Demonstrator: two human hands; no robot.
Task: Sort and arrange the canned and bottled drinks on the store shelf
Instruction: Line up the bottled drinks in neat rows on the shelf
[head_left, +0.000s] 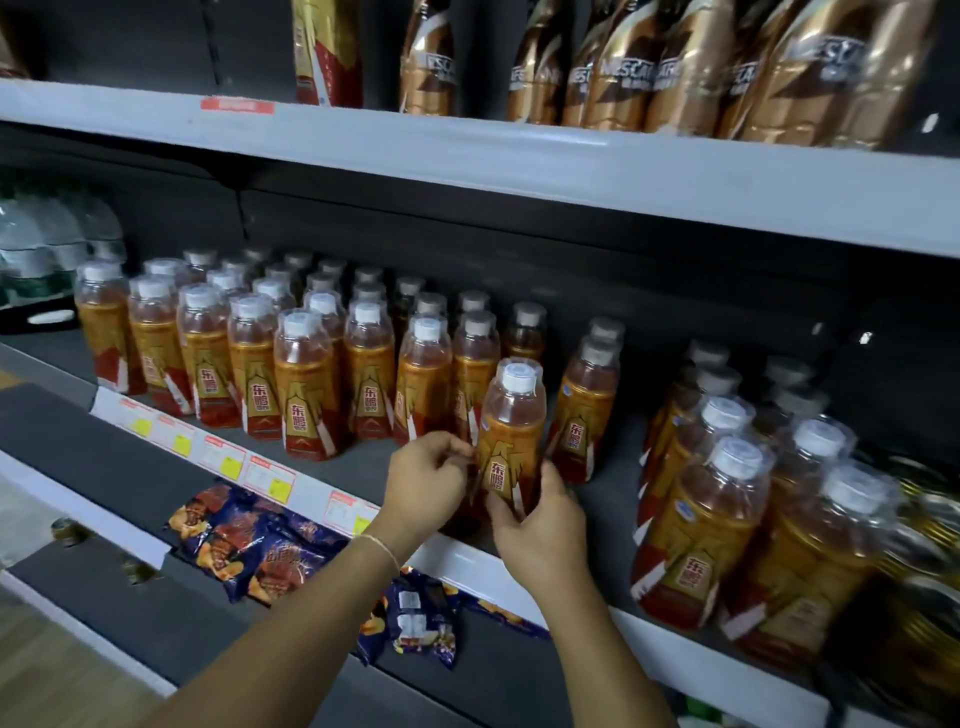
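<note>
An orange-labelled drink bottle with a white cap (511, 431) stands upright near the front edge of the middle shelf (519, 566). My left hand (423, 486) pinches its left side at the label. My right hand (540, 525) grips its lower right side from the front. Rows of the same bottles (306, 379) fill the shelf to the left. One like bottle (584, 410) stands just behind on the right. A further group of these bottles (727, 499) crowds the right part of the shelf.
The upper shelf (519, 166) carries gold coffee bottles (623, 67) and one orange-labelled bottle (324, 49). Clear water bottles (41, 244) stand at far left. Blue snack packs (260, 545) lie on the lower shelf. Gold cans (930, 525) sit at far right.
</note>
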